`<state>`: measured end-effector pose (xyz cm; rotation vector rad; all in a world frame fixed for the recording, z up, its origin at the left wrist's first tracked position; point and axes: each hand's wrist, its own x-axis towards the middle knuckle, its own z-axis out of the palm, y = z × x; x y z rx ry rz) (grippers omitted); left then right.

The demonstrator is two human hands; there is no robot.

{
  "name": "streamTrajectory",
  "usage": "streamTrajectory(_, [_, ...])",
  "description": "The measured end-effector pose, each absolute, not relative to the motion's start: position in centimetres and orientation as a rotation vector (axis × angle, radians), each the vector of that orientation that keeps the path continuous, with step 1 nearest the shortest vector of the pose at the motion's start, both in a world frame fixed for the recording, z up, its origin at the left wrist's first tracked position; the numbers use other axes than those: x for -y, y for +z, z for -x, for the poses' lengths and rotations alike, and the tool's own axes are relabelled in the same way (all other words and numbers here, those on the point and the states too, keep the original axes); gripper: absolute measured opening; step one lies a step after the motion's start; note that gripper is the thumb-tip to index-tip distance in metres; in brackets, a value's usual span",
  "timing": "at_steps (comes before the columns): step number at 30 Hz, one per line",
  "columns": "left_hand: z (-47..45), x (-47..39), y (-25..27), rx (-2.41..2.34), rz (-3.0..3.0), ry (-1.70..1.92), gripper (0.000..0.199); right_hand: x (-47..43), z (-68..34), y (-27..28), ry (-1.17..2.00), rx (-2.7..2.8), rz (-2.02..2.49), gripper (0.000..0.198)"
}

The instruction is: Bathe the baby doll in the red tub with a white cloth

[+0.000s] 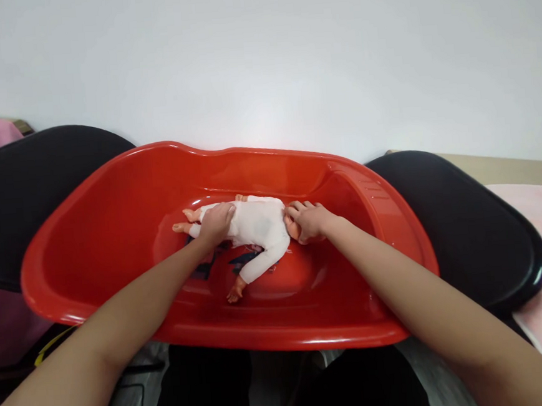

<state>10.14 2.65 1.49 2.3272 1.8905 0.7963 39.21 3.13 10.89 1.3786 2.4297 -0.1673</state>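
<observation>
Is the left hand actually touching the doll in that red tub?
Touching. The head view shows the left hand lying flat on the doll near its legs, with no gap between them, inside the tub.

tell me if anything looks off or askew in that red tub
Nothing spilled or broken. The doll in white lies across the red tub, one arm flung toward the near rim. The left hand grips its legs; the right hand covers its head.
</observation>
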Motion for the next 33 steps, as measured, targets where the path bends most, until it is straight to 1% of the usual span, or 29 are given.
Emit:
streamTrajectory(3, [-11.9,-2.4,1.6,-1.609,-2.607,0.86,0.051,-3.2,-39.2,11.0,-0.181,-2.425,-1.373,0.09])
streamTrajectory(5, [-13.0,-1.8,1.3,-1.415,-2.733,0.796,0.047,-3.1,-39.1,11.2,-0.186,-2.408,-1.365,0.095])
streamTrajectory(8, [-13.9,-0.6,0.4,-1.288,-2.873,0.627,0.044,-3.1,-39.1,11.3,-0.182,-2.395,-1.36,0.102])
streamTrajectory(10, [-13.8,-0.2,-0.1,-1.328,-2.916,0.516,0.047,-3.0,-39.1,11.4,-0.181,-2.405,-1.364,0.101])
streamTrajectory(12, [-13.2,-0.4,-0.5,-1.426,-2.886,0.435,0.048,-3.1,-39.1,11.4,-0.194,-2.418,-1.367,0.095])
streamTrajectory(15, [-11.6,-1.5,-1.1,-1.606,-2.758,0.413,0.05,-3.3,-39.2,11.4,-0.234,-2.412,-1.369,0.09])
streamTrajectory(24, [-5.0,-3.4,-2.6,-1.937,-2.421,0.286,0.056,-2.7,-39.1,11.6,-0.265,-2.422,-1.386,0.095])
streamTrajectory(30, [-1.7,-3.2,-2.5,-2.026,-2.36,0.29,0.051,-2.6,-39.0,11.8,-0.268,-2.422,-1.392,0.097])
streamTrajectory(33, [-0.7,-2.9,-2.1,-2.043,-2.35,0.322,0.049,-2.6,-39.0,11.8,-0.273,-2.404,-1.395,0.101])
